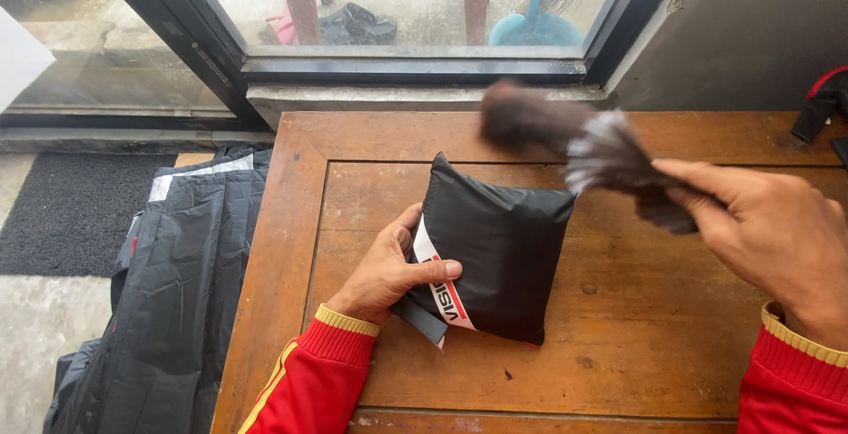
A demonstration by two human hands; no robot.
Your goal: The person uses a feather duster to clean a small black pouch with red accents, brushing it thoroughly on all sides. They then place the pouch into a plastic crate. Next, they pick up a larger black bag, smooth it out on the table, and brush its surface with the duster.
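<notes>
Left hand (389, 273): rests on the left edge of the folded black packet (496, 249); the thumb lies across its top near the white and red printed strip (442, 284), the fingers curl against its side. The grip is pressed on the packet, pinning it to the bench (618, 346).
Right hand (768, 231): raised above the right part of the bench, its grip pinching the dark handle end of a blurred brush-like thing (574, 138) between thumb and fingers.
Brush-like thing: dark brown and grey, smeared by motion, stretching up and left from the right hand, over the bench just beyond the packet's upper right corner; I cannot tell whether it touches the packet.
Folded black packet: lies flat near the middle of the bench, slightly tilted, a grey strap end (422, 319) sticking out at its lower left.
Sleeves: red with yellow cuffs on both wrists.
Bench: brown wood with a raised frame, set against a window sill (406, 94).
Floor to the left: a heap of black sheet material (172, 293) beside the bench, a dark mat (71, 213) farther left.
</notes>
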